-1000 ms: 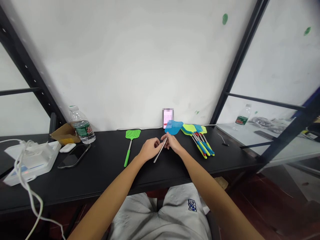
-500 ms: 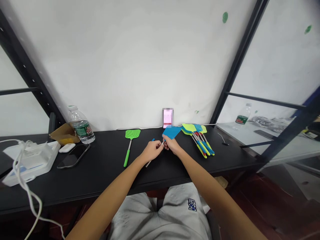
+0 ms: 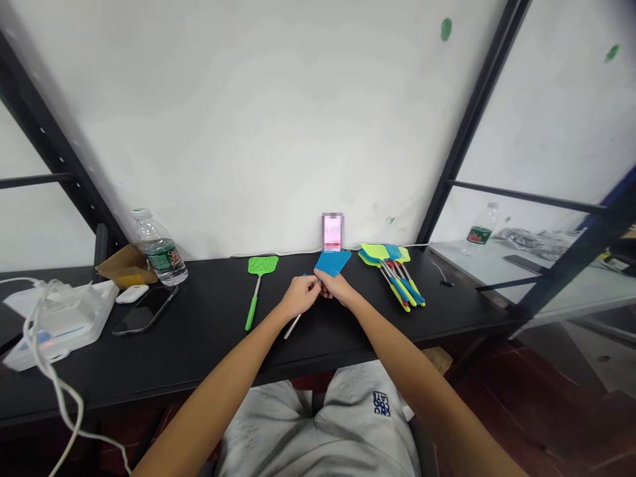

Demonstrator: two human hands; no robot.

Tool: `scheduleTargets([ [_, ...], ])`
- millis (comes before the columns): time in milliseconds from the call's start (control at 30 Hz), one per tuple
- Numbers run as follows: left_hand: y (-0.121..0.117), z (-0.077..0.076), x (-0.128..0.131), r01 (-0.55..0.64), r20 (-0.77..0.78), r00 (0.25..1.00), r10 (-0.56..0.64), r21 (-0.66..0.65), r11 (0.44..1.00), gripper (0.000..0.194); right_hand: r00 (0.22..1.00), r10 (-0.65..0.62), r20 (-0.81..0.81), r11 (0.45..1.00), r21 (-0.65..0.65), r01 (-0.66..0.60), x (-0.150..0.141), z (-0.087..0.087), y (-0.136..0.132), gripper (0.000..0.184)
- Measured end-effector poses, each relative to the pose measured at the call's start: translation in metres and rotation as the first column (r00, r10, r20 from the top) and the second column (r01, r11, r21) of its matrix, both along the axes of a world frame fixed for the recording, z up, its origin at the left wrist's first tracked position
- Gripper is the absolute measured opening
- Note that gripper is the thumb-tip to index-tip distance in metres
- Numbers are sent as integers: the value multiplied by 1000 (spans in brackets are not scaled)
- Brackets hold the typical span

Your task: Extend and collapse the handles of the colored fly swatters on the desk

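In the middle of the black tabletop, my two hands are closed close together. My right hand [image 3: 336,286] pinches the base of a blue fly swatter head [image 3: 332,262], whose mesh fans out beyond the fingers. Beside it, my left hand [image 3: 301,295] closes on a thin metal rod [image 3: 292,327], with the bare end sticking out below toward the front edge. The join between rod and head is hidden by the fingers. A small blue piece shows just behind my left hand. Left of it lies a whole green fly swatter [image 3: 262,265].
A pile of yellow, blue and red fly swatters [image 3: 392,271] lies to the right. A lit phone [image 3: 332,231] leans on the wall. At left are a water bottle [image 3: 165,255], a dark phone [image 3: 147,310], a white case [image 3: 132,294], an open carton [image 3: 124,266] and white cables [image 3: 59,384].
The blue swatter head has shifted left and turned slightly, with my right hand. More of the metal rod shows below my left hand, its lower end nearer the front edge.
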State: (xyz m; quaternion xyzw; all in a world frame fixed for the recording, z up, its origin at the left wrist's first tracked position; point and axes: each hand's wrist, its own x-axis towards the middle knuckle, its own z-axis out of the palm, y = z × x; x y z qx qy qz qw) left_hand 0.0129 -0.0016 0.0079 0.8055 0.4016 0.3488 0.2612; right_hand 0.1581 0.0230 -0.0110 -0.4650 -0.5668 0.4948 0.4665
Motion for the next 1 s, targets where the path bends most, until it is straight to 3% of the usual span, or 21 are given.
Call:
scheduleTargets([
  [167, -1, 1, 1, -5, 53, 999, 6, -18, 1000, 30, 993, -39, -109, 999, -4, 38, -2, 4, -2, 42],
  [400, 2, -4, 5, 39, 163, 986, -15, -140, 989, 31, 969, -88, -230, 991, 82, 110, 1, 7, 1, 45],
  [567, 6, -5, 6, 181, 334, 940, -74, -301, 936, 32, 959, -67, -276, 986, 128, 105, -2, 4, 1, 48],
  [700, 7, -6, 5, 301, 453, 883, -120, -351, 887, 30, 938, -49, -344, 987, 126, 97, -4, 7, 0, 50],
  [767, 6, -7, 3, 349, 481, 865, -141, -376, 858, 29, 890, -110, -442, 983, 84, 163, 3, 11, 4, 49],
  [867, 5, -9, 1, 342, 488, 865, -118, -400, 850, 28, 767, -308, -563, 935, -29, 354, 25, 15, 11, 45],
  [933, 5, -9, 1, 281, 484, 873, -55, -409, 868, 28, 776, -425, -466, 890, -59, 452, 39, 13, 15, 37],
  [1000, 6, -10, 2, 219, 469, 883, 2, -415, 883, 28, 834, -475, -281, 877, -73, 475, 47, 8, 17, 32],
])
